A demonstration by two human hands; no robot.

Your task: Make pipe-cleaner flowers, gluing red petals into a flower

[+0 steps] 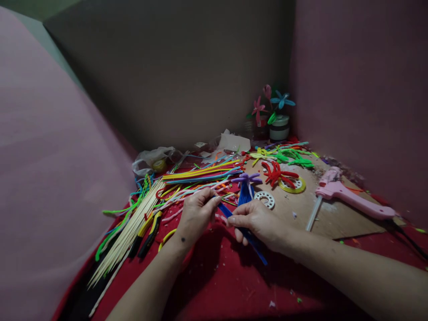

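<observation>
Between my two hands stretches a bundle of blue pipe cleaners, slanting down to the right. My left hand pinches its upper left end between thumb and fingertips. Farther along, my right hand is closed round the middle, and the lower end sticks out beneath it. Just beyond the right hand lie more blue pipe cleaners, with a purple pipe-cleaner flower at their top. A white ring with holes lies close to the right fingers.
Wooden skewers and yellow-black pliers lie left. Coloured pipe cleaners are piled behind. On cardboard rest a red pipe-cleaner piece, a yellow ring and a pink glue gun. Pipe-cleaner flowers stand in pots at the back.
</observation>
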